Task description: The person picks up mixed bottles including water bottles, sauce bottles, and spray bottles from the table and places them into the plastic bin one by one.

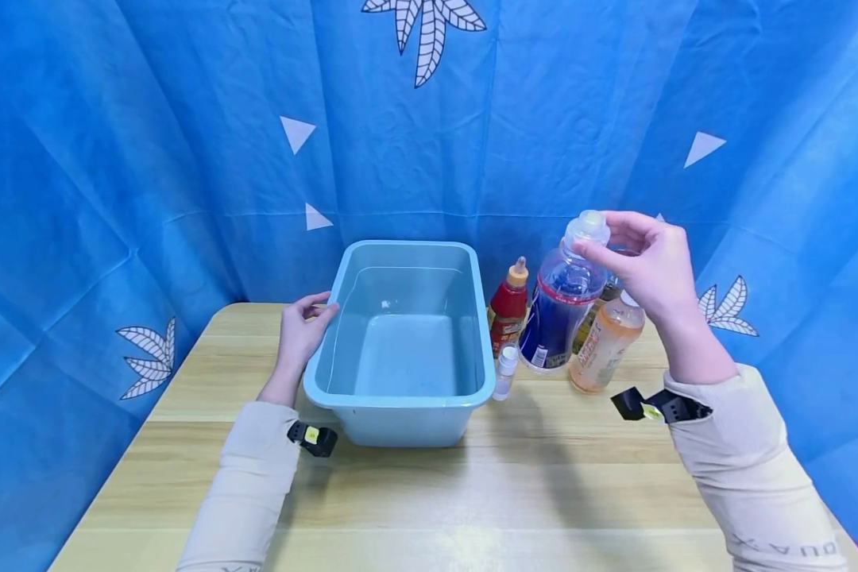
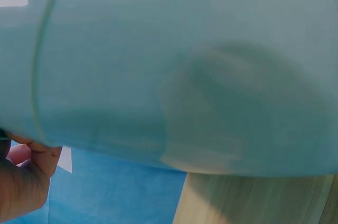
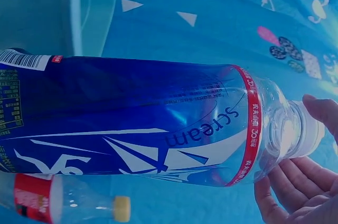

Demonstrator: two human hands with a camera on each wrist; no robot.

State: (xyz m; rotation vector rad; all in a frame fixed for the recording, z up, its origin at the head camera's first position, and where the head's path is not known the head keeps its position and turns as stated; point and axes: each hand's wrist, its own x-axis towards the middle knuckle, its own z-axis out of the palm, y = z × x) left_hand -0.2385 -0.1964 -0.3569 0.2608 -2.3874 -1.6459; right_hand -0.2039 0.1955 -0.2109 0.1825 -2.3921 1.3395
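My left hand point(image 1: 305, 330) grips the left rim of a light blue plastic basin point(image 1: 407, 402), thumb and fingers at its edge. In the left wrist view the basin's wall point(image 2: 158, 76) fills most of the picture, and my left hand point(image 2: 29, 174) shows at the lower left. My right hand point(image 1: 651, 258) pinches the neck and cap of a clear drink bottle point(image 1: 554, 318) with a dark blue label. Seen from the right wrist, this bottle point(image 3: 158, 123) carries the word "scream" and a red band, with my right hand point(image 3: 303, 182) around its white cap.
Beside the basin stand a red sauce bottle point(image 1: 508, 310) with a yellow top and a small white-capped bottle point(image 1: 504, 372). An orange drink bottle point(image 1: 606, 345) leans right of the blue-labelled one; another yellow-capped bottle point(image 3: 74, 203) is partly hidden behind. A blue curtain point(image 1: 415, 143) hangs behind the wooden table point(image 1: 429, 508).
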